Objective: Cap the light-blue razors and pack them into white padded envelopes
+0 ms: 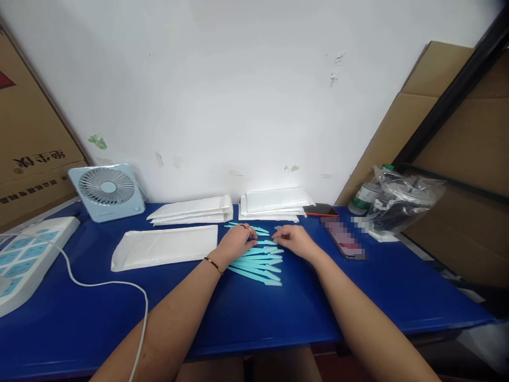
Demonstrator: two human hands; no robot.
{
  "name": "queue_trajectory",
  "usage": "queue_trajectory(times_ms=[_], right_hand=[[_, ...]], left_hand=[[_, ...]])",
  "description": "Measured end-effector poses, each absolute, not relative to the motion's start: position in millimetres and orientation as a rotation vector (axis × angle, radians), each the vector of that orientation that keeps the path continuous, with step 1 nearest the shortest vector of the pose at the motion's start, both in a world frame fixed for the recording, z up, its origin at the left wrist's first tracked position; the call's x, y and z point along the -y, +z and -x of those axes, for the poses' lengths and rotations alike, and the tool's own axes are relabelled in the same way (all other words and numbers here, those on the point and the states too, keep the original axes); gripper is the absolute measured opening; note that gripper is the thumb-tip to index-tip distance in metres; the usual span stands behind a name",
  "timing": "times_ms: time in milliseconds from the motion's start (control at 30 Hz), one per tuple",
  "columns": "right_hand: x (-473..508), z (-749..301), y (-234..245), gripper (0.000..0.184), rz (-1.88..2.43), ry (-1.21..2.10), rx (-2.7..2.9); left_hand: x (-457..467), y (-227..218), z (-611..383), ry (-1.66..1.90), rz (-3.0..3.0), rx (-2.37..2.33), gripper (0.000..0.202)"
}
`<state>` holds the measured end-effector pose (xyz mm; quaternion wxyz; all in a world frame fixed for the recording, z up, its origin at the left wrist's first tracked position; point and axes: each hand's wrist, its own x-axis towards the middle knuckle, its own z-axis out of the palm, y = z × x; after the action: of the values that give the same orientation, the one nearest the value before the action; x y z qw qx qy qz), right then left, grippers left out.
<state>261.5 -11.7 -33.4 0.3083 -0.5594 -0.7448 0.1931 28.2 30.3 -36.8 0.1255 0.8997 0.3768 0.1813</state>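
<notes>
Slim turquoise eyebrow razors (262, 270) with pale tips lie fanned out in a row on the blue table. One eyebrow razor (266, 242) at the upper part of the row spans the gap between my hands. My left hand (237, 244), with a ring and a dark bracelet, curls over its left end and covers the handles of several others. At its right tip, the thumb and fingers of my right hand (295, 240) are pinched together. A few more eyebrow razors (260, 229) lie just beyond my left fingers.
White padded envelopes are stacked at the wall, left (191, 208) and right (274, 201); another envelope (167, 246) lies flat nearer. A fan (106, 188), power strip (37, 260) and white cable (99, 284) stand left. Right are phones (344, 239), a bottle (363, 196) and a plastic bag (401, 204).
</notes>
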Motion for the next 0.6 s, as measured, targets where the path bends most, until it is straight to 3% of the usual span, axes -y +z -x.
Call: queue_trajectory(times_ms=[167, 433, 600], right_hand=[[8.3, -293.8, -27.9, 0.016, 1.749, 0.241, 1.779], [3.5, -277.7, -38.2, 0.011, 1.682, 0.269, 2.013], [4.7, -274.8, -40.2, 0.008, 1.692, 0.456, 1.96]], left_hand=[[-35.9, -38.4, -21.0, 0.579, -2.736, -1.214, 0.023], [-39.0, -35.1, -18.5, 0.519, -2.741, -1.197, 0.012], [-41.1, -35.8, -19.2, 0.549, -2.749, -1.17, 0.019]])
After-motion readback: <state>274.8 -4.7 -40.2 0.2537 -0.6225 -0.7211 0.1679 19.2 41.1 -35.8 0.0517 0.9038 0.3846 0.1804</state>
